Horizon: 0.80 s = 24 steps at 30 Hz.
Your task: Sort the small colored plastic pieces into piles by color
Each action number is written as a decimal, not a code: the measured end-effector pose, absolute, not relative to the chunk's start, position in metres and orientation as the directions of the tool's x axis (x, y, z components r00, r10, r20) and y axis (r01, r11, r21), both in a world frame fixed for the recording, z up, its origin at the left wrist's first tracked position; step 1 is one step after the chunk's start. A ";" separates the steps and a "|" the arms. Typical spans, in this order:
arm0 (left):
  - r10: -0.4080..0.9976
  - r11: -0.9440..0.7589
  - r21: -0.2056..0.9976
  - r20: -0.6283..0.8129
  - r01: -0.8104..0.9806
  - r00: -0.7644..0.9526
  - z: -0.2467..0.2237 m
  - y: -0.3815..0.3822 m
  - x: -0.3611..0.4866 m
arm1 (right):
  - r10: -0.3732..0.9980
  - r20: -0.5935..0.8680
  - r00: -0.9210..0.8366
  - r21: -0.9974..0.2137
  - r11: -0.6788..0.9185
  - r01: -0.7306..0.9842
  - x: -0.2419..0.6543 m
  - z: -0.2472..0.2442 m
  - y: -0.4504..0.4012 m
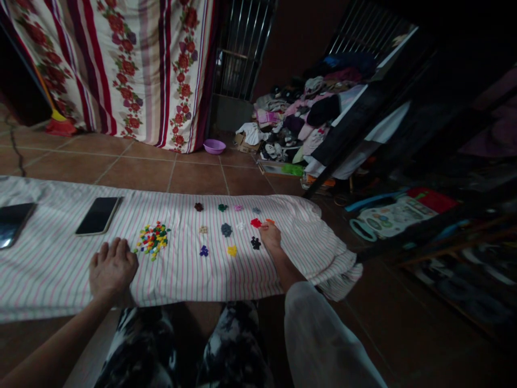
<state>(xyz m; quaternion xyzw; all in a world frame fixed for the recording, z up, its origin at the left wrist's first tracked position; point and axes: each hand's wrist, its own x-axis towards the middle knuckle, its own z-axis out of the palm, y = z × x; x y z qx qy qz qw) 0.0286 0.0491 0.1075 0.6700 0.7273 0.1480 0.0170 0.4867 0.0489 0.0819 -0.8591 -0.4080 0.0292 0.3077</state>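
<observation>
My left hand (113,268) lies flat on the striped cloth, fingers stretched out, just left of a mixed heap of small coloured beads (154,238). My right hand (271,235) is at the small red pile (256,222), fingertips drawn together; whatever is between them is too small to make out. Partly behind its fingers shows an orange pile (270,221). Black beads (256,243) sit just below the red ones. Other piles sorted by colour include white (240,226), grey (226,230), yellow (231,250), dark blue (204,251), beige (203,229), brown (198,207), green (222,207) and pink (238,207).
A phone (98,215) lies on the striped cloth (177,280), with another dark device (14,223) at its left end. Beyond are a purple basin (214,146), a floral curtain (149,70) and heaped clothes (302,116). A colourful toy panel (391,215) stands right.
</observation>
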 end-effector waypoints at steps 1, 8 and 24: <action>0.980 0.056 0.241 0.173 0.969 -0.100 0.108 0.049 0.029 | 0.712 0.188 0.677 -0.555 -0.492 0.671 0.486 0.082 0.048; 0.980 0.080 0.278 0.155 0.957 -0.127 0.113 0.048 0.033 | 0.696 0.148 0.702 -0.598 -0.503 0.624 0.483 0.086 0.044; 0.977 0.068 0.248 0.178 0.966 -0.114 0.106 0.050 0.029 | 0.735 0.146 0.662 -0.730 -0.371 0.574 0.490 0.086 0.035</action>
